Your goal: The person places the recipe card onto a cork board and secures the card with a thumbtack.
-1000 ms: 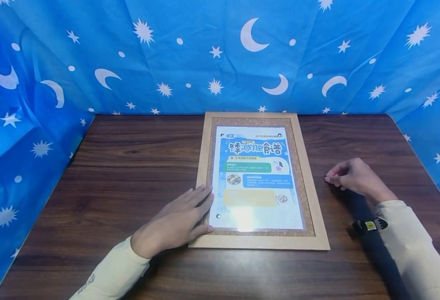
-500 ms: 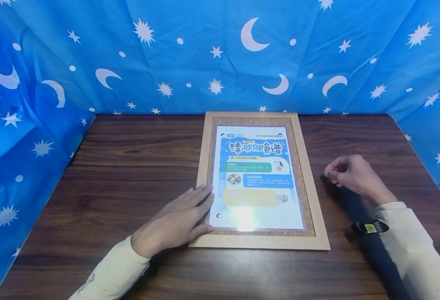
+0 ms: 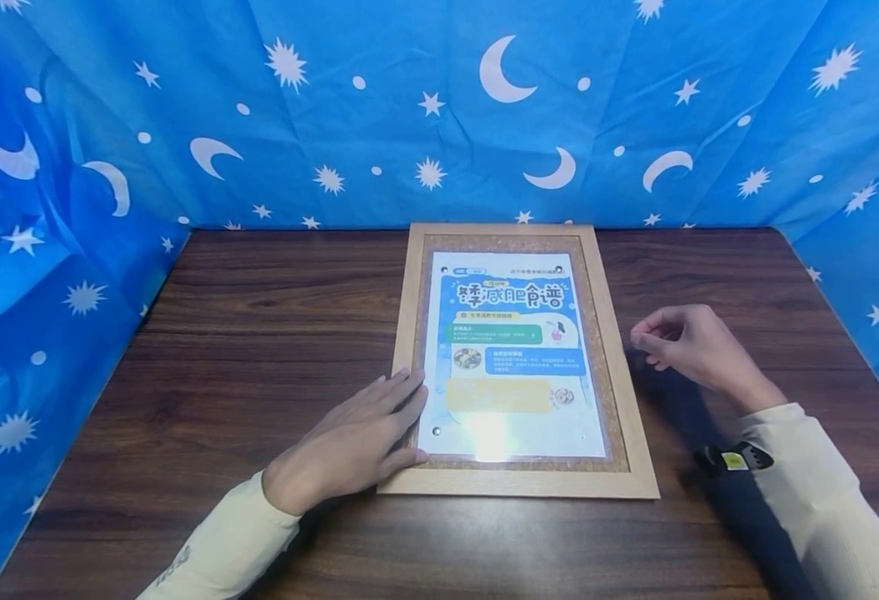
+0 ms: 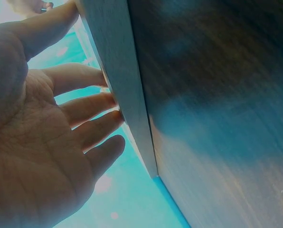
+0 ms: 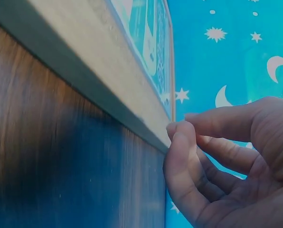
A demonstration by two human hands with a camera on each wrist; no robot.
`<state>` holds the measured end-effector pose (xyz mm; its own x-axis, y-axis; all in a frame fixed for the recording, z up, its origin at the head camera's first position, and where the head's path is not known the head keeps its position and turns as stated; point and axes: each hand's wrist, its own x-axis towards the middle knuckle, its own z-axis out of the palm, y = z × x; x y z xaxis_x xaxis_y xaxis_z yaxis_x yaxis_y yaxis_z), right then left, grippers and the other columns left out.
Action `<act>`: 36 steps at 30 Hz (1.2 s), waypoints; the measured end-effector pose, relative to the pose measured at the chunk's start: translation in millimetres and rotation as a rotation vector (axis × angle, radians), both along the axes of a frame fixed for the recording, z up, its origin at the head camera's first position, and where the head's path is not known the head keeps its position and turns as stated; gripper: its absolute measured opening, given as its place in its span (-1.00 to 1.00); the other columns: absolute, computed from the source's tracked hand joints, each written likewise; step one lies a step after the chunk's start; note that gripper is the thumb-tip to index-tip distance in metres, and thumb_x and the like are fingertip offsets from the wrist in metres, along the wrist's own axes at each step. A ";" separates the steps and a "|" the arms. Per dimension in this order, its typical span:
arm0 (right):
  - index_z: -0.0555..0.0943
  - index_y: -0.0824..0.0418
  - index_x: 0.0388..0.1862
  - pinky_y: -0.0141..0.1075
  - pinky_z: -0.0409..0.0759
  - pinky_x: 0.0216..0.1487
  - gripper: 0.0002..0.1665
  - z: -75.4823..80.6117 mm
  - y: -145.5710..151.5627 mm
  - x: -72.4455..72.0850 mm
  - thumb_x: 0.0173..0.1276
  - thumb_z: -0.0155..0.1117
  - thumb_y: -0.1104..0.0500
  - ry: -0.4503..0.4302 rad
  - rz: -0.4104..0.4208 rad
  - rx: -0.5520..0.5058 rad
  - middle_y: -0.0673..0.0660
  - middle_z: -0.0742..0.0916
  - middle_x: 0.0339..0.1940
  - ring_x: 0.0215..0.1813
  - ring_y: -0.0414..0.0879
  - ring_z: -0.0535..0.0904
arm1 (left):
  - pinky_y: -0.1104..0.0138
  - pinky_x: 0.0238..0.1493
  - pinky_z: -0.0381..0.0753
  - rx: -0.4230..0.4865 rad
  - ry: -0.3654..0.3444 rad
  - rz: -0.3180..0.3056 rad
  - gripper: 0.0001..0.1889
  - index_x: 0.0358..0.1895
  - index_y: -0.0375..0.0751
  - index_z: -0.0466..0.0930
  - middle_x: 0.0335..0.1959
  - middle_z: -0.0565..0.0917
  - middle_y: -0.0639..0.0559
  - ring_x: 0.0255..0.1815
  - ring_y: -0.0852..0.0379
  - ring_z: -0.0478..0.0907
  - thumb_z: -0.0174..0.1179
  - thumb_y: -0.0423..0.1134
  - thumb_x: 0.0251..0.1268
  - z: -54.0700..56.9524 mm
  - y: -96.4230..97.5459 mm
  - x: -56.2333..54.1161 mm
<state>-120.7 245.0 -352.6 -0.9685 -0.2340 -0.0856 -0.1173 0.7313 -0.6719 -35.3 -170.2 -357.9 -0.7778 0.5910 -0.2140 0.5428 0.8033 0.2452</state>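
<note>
A cork board (image 3: 622, 433) with a pale wooden frame lies flat on the table. Pinned to it is a glossy printed sheet (image 3: 514, 417) with a blue and white design. Round silver thumbtacks show at its top left (image 3: 444, 270), top right (image 3: 558, 269) and bottom left corners. My left hand (image 3: 352, 437) rests with fingers spread over the board's left edge; the left wrist view shows its palm and fingertips along the frame. My right hand (image 3: 697, 350) pinches a thumbtack, hidden between thumb and index fingertips, just right of the board's right edge.
The dark wood-grain table (image 3: 259, 317) extends on both sides of the board. A blue cloth (image 3: 439, 125) with white moons and stars hangs behind the table and along its sides. A black strap device (image 3: 733, 458) sits at the right wrist. Light glares off the sheet's lower part.
My right hand has lifted slightly and moved left toward the board. The small dark thing at its fingertips a second ago is now out of sight. The left hand and board have stayed put.
</note>
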 end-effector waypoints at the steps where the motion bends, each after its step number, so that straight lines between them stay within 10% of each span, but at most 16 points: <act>1: 0.71 0.42 -0.10 -0.28 0.73 -0.33 -0.78 0.6 -1.2 0.2 0.47 0.29 0.25 0.001 0.004 -0.001 0.25 0.76 -0.30 -0.38 -0.03 0.70 | -0.03 0.58 0.02 0.000 0.001 -0.003 -0.22 0.51 -0.40 0.25 0.59 0.13 -0.31 0.62 -0.18 0.01 0.17 0.11 0.47 0.0 0.0 0.0; 36: 0.71 0.35 -0.15 -0.31 0.65 -0.39 -0.81 5.9 -44.2 16.5 0.43 0.35 0.21 -0.056 0.083 -0.073 0.17 0.72 -0.35 -0.37 -0.02 0.63 | -0.01 0.58 0.01 0.007 0.001 0.004 -0.21 0.51 -0.39 0.26 0.59 0.14 -0.31 0.62 -0.17 0.01 0.17 0.13 0.47 -0.2 0.0 -0.3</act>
<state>-104.1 200.8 -346.7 -0.9396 -0.3210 -0.1187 -0.1364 0.6693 -0.7304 -35.6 -170.2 -358.1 -0.7802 0.5896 -0.2089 0.5401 0.8034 0.2506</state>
